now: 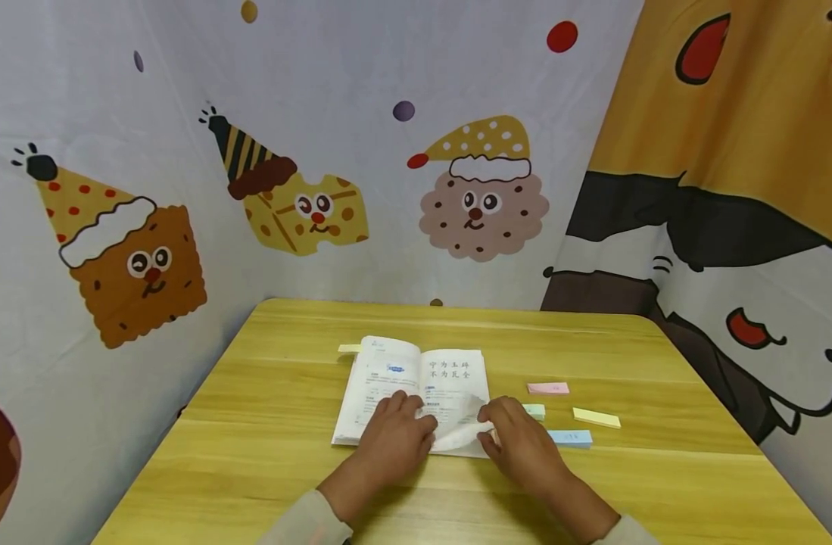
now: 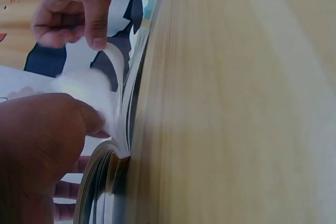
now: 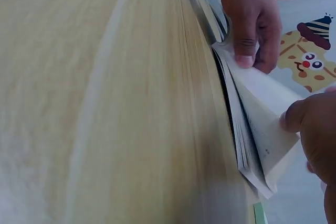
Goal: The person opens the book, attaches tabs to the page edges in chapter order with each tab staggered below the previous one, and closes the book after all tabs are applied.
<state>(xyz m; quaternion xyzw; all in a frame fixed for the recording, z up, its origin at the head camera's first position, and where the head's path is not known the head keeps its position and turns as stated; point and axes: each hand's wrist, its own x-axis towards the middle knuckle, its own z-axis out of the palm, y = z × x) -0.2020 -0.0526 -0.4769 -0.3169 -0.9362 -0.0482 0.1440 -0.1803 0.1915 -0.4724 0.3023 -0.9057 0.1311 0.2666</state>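
Observation:
An open book (image 1: 381, 390) with printed pages lies on the wooden table. My left hand (image 1: 397, 439) rests across its left page near the fold, the thumb reaching onto the right side. My right hand (image 1: 525, 446) pinches the outer edge of a page (image 1: 459, 430) between thumb and fingers. That page (image 3: 262, 111) is lifted and bent in the right wrist view, with other pages lying beneath it. The left wrist view has the book's curved left-hand pages (image 2: 97, 177) under my left hand (image 2: 42, 140).
Right of the book lie sticky-note strips: pink (image 1: 548, 388), green (image 1: 535, 412), yellow (image 1: 596, 418) and blue (image 1: 572, 438). A pale yellow tab (image 1: 349, 349) sticks out at the book's upper left. Cartoon-printed curtains (image 1: 388, 280) stand behind the table (image 1: 252, 469).

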